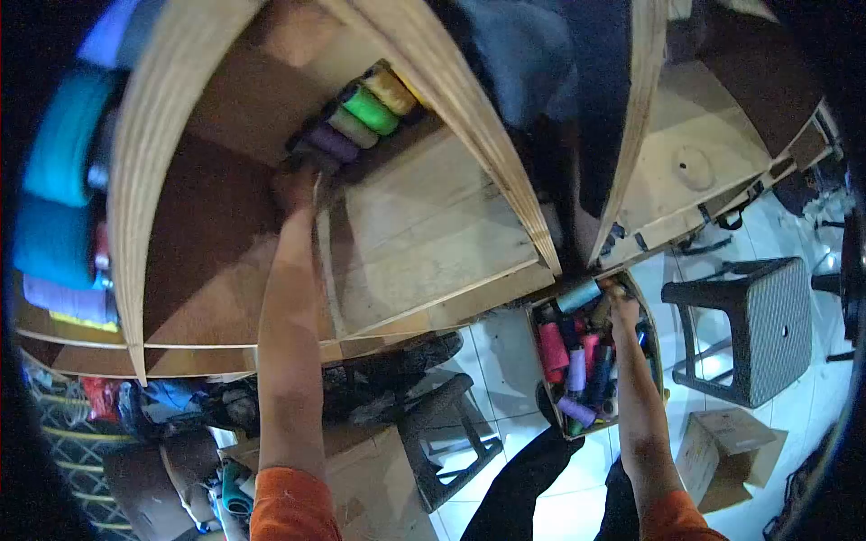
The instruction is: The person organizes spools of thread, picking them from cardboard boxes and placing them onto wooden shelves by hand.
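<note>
My left hand (296, 186) reaches deep into a wooden shelf compartment, at the near end of a row of thread spools. Beside it, a dark spool end lies in shadow, and my fingers are too dim to make out. Along the row are a purple spool (333, 142), a grey-green spool (354, 128), a bright green spool (371, 110) and a gold spool (391, 93). Lower right, my right hand (622, 308) is inside a box (656, 356) of mixed thread spools, its fingers closed around a brownish spool (599, 313). A light blue spool (578, 296) lies beside that hand.
Wooden dividers (478, 135) separate the compartments. Teal cones (59, 149) fill the left one. A black stool (753, 329) and an open cardboard box (726, 455) stand on the tiled floor at right. Another dark stool (446, 442) is below the shelf.
</note>
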{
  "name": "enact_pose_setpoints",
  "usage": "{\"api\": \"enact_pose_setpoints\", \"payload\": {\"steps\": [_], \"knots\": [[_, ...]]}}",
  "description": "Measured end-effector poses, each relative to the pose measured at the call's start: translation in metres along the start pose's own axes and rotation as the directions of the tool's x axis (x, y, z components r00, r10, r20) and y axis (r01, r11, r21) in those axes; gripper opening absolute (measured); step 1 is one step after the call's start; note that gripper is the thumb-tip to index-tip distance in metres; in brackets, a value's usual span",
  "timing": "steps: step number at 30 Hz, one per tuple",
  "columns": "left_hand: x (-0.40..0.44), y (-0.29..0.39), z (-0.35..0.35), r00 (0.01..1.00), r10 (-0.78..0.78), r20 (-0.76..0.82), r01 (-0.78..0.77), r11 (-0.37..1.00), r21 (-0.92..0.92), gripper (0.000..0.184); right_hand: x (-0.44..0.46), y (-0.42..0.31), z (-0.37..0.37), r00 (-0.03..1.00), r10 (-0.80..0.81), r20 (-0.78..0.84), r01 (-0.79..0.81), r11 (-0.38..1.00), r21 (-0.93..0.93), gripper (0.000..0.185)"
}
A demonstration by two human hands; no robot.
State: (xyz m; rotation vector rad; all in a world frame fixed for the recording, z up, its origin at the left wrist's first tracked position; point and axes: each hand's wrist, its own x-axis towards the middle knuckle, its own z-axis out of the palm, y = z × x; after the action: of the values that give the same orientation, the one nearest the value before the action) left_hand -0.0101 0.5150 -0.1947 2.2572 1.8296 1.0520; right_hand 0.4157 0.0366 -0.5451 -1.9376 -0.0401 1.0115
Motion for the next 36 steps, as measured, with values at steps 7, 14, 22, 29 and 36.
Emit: {"api": "enact_pose_setpoints", "payload": {"steps": [7, 14, 22, 29, 36], "knots": [[-0.027, 0.017, -0.014, 0.994, 0.066, 0.082, -0.070, 0.997, 0.045, 0.038, 0.019, 0.005, 0.013, 0.999, -0.049, -0.021, 0.043, 0.975, -0.218, 0.037], [-0.123, 0.103, -0.051, 0.999, -0.015, -0.030, 0.008, 0.975, -0.223, 0.034, 0.030, 0.029, 0.014, 0.924, -0.334, -0.186, 0.245, 0.891, -0.381, 0.029], [-0.353, 0.291, -0.078, 0.914, 0.116, 0.390, 0.074, 0.896, -0.438, 0.026, -0.136, -0.088, -0.075, 0.976, -0.023, 0.217, -0.115, 0.790, 0.602, 0.043], [-0.444, 0.324, -0.051, 0.446, -0.069, 0.892, 0.817, 0.440, -0.374, 0.046, -0.293, -0.088, -0.083, 0.832, -0.213, 0.513, -0.012, 0.916, 0.401, 0.059], [-0.453, 0.288, -0.071, 0.579, -0.325, 0.747, 0.803, 0.383, -0.456, 0.040, -0.239, -0.024, -0.079, 0.916, -0.096, 0.389, 0.041, 0.988, 0.147, 0.044]]}}
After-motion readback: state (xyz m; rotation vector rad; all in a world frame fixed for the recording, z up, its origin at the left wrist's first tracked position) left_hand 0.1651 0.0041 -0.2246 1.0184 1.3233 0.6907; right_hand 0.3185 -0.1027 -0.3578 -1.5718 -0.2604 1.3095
